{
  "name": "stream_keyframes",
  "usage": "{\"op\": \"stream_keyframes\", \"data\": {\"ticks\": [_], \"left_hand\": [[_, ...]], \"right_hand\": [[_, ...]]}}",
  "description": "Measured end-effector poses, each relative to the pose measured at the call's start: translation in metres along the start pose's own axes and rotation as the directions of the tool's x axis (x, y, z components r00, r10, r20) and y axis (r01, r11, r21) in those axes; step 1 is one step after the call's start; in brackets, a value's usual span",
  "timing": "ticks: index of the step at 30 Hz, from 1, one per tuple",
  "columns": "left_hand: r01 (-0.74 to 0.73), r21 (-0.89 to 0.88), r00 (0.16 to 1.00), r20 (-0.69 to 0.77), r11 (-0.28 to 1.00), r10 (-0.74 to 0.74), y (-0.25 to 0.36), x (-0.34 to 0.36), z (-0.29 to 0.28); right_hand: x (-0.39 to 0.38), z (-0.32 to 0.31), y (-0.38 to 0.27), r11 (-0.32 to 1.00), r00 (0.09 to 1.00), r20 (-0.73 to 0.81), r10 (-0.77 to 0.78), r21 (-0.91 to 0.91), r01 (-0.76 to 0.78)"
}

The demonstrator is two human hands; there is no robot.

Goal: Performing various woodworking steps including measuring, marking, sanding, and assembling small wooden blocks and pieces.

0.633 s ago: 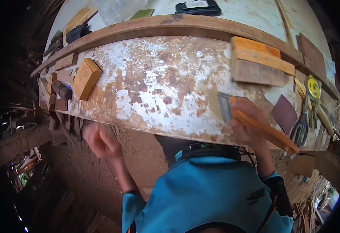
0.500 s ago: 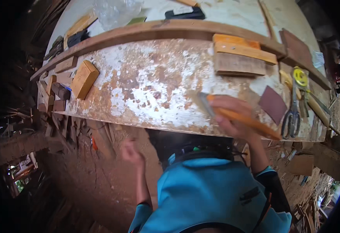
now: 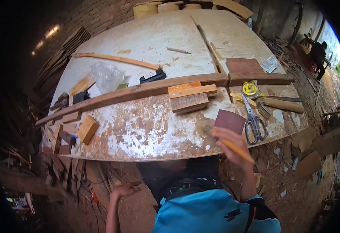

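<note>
My right hand (image 3: 232, 147) grips a flat brush (image 3: 238, 151) by its orange wooden handle, its head pointing forward at the bench's near edge, just beside a maroon sheet of sandpaper (image 3: 231, 118). Scissors (image 3: 255, 128) with dark handles lie right of that sheet. Below the bench edge, at lower left, my left hand (image 3: 126, 189) is held with its fingers apart and nothing in them. Wood blocks (image 3: 188, 103) lie stacked beyond the brush, against a long wooden strip (image 3: 142, 89).
On the worn white bench (image 3: 127, 139) are small offcuts at left (image 3: 65, 149), a yellow tape measure (image 3: 250, 89) and tools at right, a plastic bag (image 3: 106, 77) and black case (image 3: 152, 77) behind. A person (image 3: 317, 56) is at far right. Scrap wood litters the floor.
The view has tilted up, showing more bench and the other person. My right hand with the brush has shifted right toward the sandpaper. My left hand's fingers have uncurled.
</note>
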State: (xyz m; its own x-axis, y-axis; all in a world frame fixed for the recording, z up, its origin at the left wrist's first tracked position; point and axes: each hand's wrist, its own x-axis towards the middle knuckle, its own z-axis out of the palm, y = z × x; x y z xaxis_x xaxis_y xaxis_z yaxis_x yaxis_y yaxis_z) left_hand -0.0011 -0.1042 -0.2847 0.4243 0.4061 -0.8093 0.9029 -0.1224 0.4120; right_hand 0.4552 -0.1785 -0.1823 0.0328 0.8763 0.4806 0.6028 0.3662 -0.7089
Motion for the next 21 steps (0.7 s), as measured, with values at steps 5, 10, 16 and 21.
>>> {"op": "stream_keyframes", "data": {"ticks": [5,10,16,21], "left_hand": [[-0.682,0.289,0.642,-0.203,0.672,0.739,0.180,-0.045,-0.088],[-0.514,0.725,0.079,-0.492,0.458,0.867,0.284,0.029,-0.170],[-0.303,0.756,0.288,-0.508,0.580,0.812,0.311,0.100,-0.167],[-0.764,0.386,0.203,-0.617,0.517,0.760,0.289,0.092,-0.170]], "right_hand": [[-0.005,-0.008,0.012,0.939,0.894,-0.284,0.345,0.095,-0.332],[-0.003,-0.006,0.022,0.970,0.901,-0.376,0.217,-0.019,-0.242],[-0.004,-0.008,-0.003,0.924,0.882,-0.275,0.383,0.121,-0.363],[0.027,-0.036,-0.012,0.981,0.893,-0.413,0.180,0.135,-0.136]]}}
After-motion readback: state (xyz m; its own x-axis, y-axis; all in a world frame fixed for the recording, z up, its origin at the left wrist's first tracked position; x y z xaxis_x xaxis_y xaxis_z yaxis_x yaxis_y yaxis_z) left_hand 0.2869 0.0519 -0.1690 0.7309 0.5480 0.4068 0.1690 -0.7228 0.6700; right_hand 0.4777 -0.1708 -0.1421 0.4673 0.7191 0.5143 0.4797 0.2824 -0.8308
